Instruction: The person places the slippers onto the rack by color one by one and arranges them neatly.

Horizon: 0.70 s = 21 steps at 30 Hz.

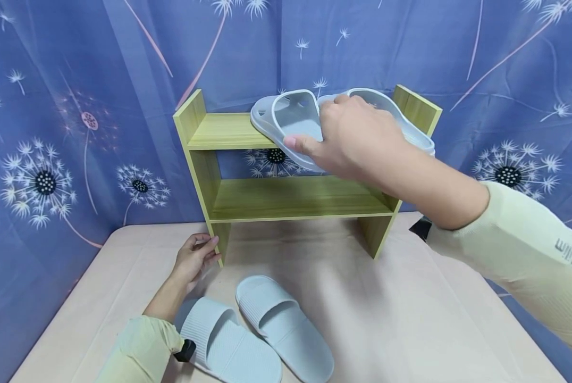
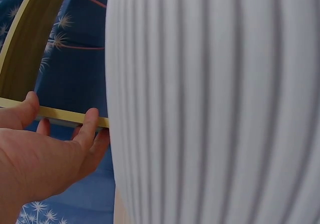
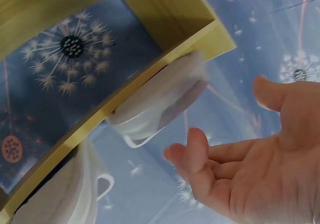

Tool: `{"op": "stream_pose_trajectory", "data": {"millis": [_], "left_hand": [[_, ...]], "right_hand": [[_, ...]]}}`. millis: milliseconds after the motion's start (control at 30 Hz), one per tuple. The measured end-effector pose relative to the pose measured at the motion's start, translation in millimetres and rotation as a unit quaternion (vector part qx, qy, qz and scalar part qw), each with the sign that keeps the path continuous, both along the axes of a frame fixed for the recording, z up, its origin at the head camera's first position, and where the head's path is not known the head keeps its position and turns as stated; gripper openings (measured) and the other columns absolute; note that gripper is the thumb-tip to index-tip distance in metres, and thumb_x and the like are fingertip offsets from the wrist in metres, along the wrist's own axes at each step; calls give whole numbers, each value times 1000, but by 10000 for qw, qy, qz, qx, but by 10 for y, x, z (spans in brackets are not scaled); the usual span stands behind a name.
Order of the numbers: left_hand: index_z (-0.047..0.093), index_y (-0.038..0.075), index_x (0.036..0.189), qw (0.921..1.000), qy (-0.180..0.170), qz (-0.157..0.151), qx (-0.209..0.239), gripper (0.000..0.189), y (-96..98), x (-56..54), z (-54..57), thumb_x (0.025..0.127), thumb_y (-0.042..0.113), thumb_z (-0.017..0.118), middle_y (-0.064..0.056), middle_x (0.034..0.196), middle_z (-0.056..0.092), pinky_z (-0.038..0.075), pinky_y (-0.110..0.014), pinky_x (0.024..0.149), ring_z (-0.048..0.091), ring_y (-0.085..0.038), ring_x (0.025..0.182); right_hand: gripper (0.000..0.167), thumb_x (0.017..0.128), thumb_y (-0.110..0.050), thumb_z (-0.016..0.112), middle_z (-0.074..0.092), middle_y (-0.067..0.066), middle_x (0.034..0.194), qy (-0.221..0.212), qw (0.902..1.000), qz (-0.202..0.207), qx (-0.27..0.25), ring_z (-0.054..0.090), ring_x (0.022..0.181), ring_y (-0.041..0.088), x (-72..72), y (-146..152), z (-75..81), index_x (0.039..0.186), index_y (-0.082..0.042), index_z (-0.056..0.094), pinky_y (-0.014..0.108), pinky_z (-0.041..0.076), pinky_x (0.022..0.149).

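Observation:
A small wooden shelf rack [image 1: 300,198] stands on the table. My left hand [image 1: 192,260] grips the front edge of its left side panel near the bottom, thumb and fingers on the edge in the left wrist view. Two pale grey closed-toe slippers lie on the top board, the left slipper [image 1: 295,114] angled and jutting past the front edge, the right slipper [image 1: 412,133] near the right panel. Over them hovers my right hand [image 1: 358,130], fingers loosely bent; the right wrist view shows it apart from both slippers, holding nothing.
Two grey-blue ribbed slides, a left slide [image 1: 240,354] and a right slide [image 1: 302,340], lie on the pale tablecloth [image 1: 439,314] before the rack. One ribbed strap [image 2: 210,104] fills much of the left wrist view. A blue dandelion curtain [image 1: 137,133] hangs behind.

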State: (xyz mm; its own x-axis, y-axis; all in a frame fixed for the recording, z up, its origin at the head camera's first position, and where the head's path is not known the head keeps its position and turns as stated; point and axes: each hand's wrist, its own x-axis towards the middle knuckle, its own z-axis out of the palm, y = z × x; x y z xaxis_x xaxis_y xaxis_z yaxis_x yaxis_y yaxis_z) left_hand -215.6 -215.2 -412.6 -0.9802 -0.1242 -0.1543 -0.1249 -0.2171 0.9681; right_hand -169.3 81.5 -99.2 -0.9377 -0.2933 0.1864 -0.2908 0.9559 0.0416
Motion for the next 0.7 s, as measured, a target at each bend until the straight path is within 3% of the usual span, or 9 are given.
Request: {"op": "stream_pose_trajectory", "data": {"millis": [133, 367, 700], "left_hand": [[42, 4, 109, 10000, -9, 2, 12, 26, 1, 3, 8, 95, 14, 62, -1, 98, 50, 54, -38, 99, 54, -9, 77], [42, 4, 108, 10000, 13, 24, 12, 25, 6, 5, 12, 95, 14, 62, -1, 96, 50, 53, -39, 99, 55, -9, 77], [42, 5, 107, 10000, 64, 18, 34, 26, 4, 6, -4, 94, 14, 63, 0, 93, 51, 55, -38, 98, 54, -9, 74]], "right_hand": [[65, 97, -55, 43, 51, 18, 129, 234, 9992, 310, -98, 50, 116, 34, 164, -6, -56, 126, 3, 51, 60, 53, 86], [49, 97, -46, 49, 54, 11, 107, 675, 9946, 748, -256, 52, 101, 27, 384, 9, -247, 116, 0, 55, 55, 56, 77], [23, 95, -34, 49, 49, 0, 89, 947, 9886, 1122, -345, 49, 87, 19, 613, 73, -516, 96, -11, 53, 42, 54, 55]]}}
